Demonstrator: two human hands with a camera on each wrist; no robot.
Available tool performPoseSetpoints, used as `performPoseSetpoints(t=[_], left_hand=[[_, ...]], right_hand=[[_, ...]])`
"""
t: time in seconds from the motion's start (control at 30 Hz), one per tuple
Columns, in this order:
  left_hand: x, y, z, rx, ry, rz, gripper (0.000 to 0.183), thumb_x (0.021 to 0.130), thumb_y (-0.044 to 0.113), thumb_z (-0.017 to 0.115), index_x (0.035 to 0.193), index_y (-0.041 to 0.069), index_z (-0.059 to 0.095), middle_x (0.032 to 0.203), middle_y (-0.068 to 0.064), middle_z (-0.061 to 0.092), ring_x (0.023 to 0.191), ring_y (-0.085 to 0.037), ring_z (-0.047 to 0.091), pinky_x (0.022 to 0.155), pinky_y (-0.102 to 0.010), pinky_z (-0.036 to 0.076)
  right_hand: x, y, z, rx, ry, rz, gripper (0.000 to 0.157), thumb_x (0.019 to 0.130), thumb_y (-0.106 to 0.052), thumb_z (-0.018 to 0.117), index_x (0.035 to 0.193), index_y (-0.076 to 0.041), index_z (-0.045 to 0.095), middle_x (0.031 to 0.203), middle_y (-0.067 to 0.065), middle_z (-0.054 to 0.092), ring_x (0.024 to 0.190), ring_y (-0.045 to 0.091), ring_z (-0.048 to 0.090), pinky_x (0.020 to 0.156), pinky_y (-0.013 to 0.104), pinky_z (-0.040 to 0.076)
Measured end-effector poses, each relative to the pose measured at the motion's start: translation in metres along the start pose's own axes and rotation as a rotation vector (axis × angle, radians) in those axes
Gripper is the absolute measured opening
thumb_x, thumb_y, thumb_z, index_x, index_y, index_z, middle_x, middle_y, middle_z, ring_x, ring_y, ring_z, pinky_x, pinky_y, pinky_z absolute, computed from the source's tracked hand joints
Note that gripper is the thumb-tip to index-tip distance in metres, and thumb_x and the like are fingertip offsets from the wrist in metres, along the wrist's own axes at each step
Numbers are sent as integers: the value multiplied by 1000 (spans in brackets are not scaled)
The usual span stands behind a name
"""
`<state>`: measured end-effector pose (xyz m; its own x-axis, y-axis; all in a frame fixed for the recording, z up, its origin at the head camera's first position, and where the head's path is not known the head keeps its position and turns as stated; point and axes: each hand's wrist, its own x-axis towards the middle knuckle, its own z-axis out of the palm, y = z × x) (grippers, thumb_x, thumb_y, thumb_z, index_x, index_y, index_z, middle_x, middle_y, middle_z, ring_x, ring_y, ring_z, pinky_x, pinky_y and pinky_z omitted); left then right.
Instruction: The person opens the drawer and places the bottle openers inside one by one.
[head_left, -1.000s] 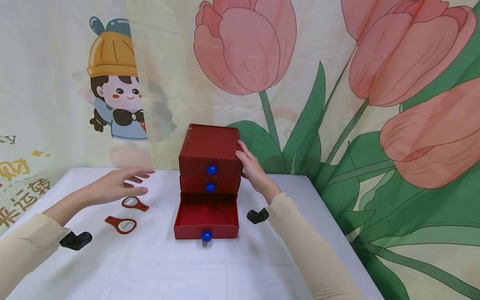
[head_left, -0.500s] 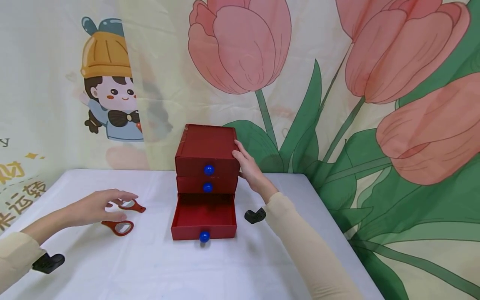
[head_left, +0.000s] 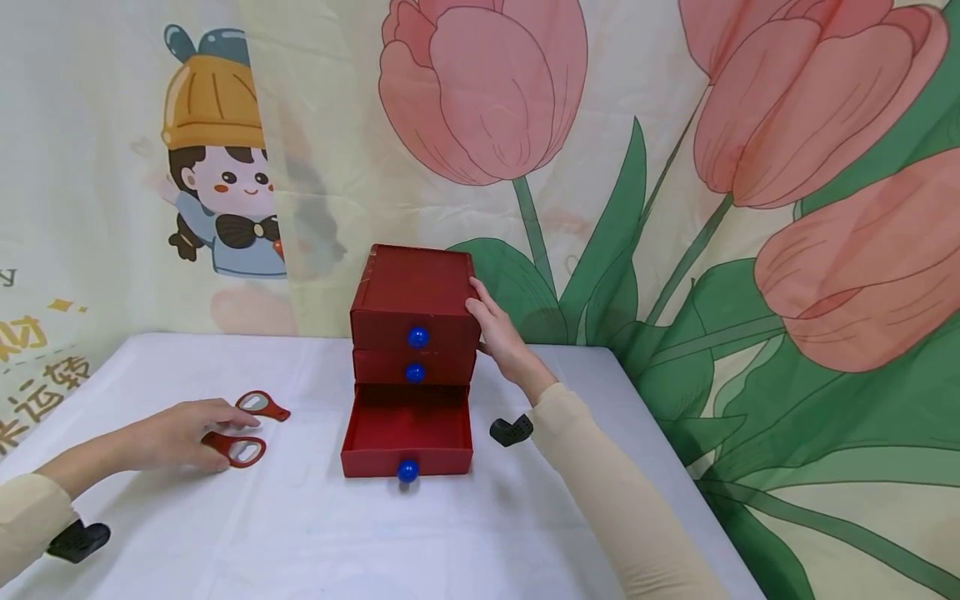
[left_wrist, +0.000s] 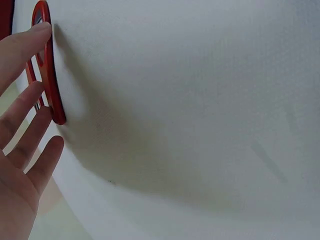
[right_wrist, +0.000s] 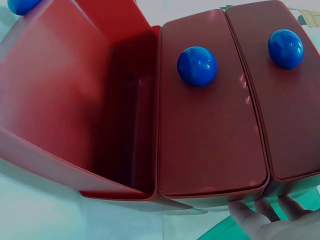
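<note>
My left hand (head_left: 176, 433) is low over the table at a red bottle opener (head_left: 238, 450), thumb on its near side and fingers reaching over it. In the left wrist view the thumb and fairly straight fingers overlap the bottle opener (left_wrist: 50, 85). A second red bottle opener (head_left: 262, 405) lies just behind. My right hand (head_left: 510, 346) rests with its fingers against the right side of a dark red drawer box (head_left: 416, 283). Its bottom drawer (head_left: 405, 425) is pulled out and bare inside; the upper two, with blue knobs, are closed.
A white cloth covers the table (head_left: 300, 533). Behind stands a printed backdrop (head_left: 322, 167) with tulips and a cartoon figure. The pulled-out drawer's blue knob (head_left: 408, 472) juts toward the front.
My left hand has come down and toward me, from above the far bottle opener to the nearer one. My right hand stays against the drawer box.
</note>
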<state>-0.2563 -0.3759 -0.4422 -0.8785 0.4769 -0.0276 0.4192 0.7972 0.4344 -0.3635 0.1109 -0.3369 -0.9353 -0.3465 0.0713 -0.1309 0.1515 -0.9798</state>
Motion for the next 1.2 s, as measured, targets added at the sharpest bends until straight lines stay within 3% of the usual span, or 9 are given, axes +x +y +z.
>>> performPoseSetpoints(t=[0.33,0.77,0.93,1.2], left_hand=[[3,-2,6,63,7,63,46,82,26,91,125,21,75,112,9,65,98,-3,59,81,-26,57],[1,-3,2,174,59,220,41,82,30,93,120,23,78,109,11,65,96,-6,59,80,-27,54],[3,-3,2,161,29,207,40,84,32,91,120,25,78,113,10,67,99,-5,60,81,-26,55],[4,-3,4,147,59,278,37,85,31,91,119,25,78,108,14,67,93,-2,60,76,-25,55]], right_hand=[[0,1,-1,-5,-5,-5,63,113,-45,41,170,-42,16,174,0,22,157,32,28,122,67,33],[4,3,0,7,-2,-3,62,112,-47,41,170,-43,18,174,1,23,156,31,30,122,65,34],[4,3,0,8,7,-3,61,112,-47,42,169,-44,19,174,1,24,156,31,30,122,65,33],[3,3,-1,-3,9,-4,62,112,-47,41,169,-44,18,173,2,25,156,31,30,122,65,34]])
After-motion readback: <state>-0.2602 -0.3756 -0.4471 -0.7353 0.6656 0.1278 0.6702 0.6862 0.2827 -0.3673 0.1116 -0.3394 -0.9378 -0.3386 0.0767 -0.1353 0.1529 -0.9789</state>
